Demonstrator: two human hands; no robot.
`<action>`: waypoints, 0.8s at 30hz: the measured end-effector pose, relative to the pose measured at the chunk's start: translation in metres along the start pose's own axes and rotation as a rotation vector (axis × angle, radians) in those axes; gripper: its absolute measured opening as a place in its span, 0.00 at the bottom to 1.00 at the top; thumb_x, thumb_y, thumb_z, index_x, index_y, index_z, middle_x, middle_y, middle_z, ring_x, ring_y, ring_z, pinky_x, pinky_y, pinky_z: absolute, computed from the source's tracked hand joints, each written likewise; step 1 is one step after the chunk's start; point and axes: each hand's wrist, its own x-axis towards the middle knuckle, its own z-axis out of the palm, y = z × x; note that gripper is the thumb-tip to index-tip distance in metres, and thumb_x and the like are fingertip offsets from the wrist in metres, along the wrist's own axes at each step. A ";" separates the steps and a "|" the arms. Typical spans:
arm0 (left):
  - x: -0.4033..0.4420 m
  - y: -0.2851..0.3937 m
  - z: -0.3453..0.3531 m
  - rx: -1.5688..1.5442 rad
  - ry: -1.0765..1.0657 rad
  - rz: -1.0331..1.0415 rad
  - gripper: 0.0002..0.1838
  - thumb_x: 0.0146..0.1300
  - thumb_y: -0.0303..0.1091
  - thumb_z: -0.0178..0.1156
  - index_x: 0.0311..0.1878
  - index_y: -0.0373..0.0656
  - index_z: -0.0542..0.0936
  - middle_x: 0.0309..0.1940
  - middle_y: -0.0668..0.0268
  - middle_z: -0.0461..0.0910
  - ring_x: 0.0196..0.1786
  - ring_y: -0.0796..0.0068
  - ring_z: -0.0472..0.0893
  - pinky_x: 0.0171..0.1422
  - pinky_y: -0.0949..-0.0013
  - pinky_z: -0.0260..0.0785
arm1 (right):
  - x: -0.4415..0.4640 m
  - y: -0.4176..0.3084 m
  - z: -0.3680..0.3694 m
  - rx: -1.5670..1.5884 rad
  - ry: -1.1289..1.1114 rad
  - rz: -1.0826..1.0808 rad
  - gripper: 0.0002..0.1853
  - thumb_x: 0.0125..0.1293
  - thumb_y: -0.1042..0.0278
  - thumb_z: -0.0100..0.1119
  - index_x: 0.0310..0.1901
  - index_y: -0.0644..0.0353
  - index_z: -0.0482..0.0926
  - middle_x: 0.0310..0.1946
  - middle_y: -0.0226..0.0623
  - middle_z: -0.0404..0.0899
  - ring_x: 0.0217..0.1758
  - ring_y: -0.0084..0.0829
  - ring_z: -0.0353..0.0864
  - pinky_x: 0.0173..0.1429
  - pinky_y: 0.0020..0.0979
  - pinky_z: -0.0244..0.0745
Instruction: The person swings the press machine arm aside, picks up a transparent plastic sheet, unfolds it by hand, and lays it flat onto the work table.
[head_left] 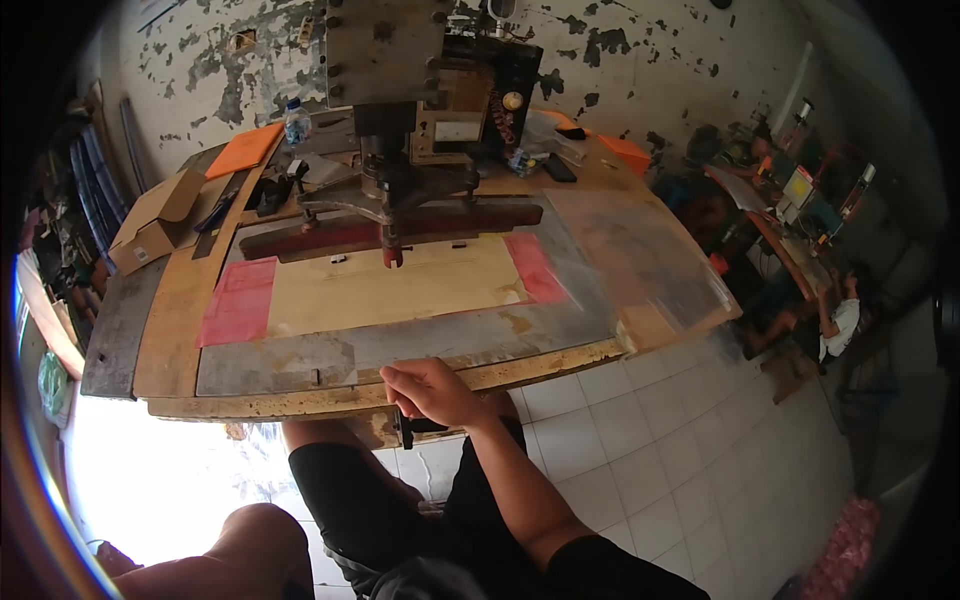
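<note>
the right hand [430, 390] is near the middle of the frame, over the front edge of the table [270, 405]. its fingers are curled in loosely, like a soft fist, not spread wide. i cannot tell if something small is tucked inside it. a black handle [405, 432] sits just below the hand in the frame, but i cannot see if they touch. the left hand is not in the picture.

the yellow sheet [440, 290] lies in the middle of the frame, on a grey metal plate [480, 340]. a pink piece [238, 300] is at its left end, and another pink patch [540, 268] is at its right end. the long red bar [300, 238] of the big press [385, 55] is just behind the sheet in the frame, up toward the top. i cannot tell how much space is under the bar.

to work well here, i think the sheet should be flat and straight, with no curled corners. its right corner looks a bit worn, so it may need a gentle touch. the small dark bits [338, 259] near the sheet's back edge look easy to bump, so slow moves seem best. fingers look safest at the front, well away from the bar, as the hand is now.
</note>
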 end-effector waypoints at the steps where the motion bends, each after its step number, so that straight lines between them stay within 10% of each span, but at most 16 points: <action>1: 0.002 0.000 0.000 0.003 0.000 0.006 0.08 0.73 0.38 0.56 0.48 0.46 0.76 0.38 0.66 0.74 0.37 0.70 0.76 0.47 0.64 0.68 | 0.000 -0.001 0.000 -0.003 0.000 0.002 0.26 0.83 0.49 0.50 0.31 0.62 0.77 0.19 0.25 0.73 0.21 0.16 0.74 0.26 0.23 0.68; 24: 0.019 0.013 -0.024 0.022 0.054 0.024 0.06 0.73 0.41 0.53 0.40 0.57 0.79 0.30 0.77 0.69 0.27 0.80 0.67 0.34 0.70 0.60 | 0.002 0.006 0.002 -0.008 0.021 -0.006 0.22 0.83 0.54 0.51 0.32 0.61 0.78 0.18 0.24 0.72 0.20 0.15 0.71 0.26 0.21 0.66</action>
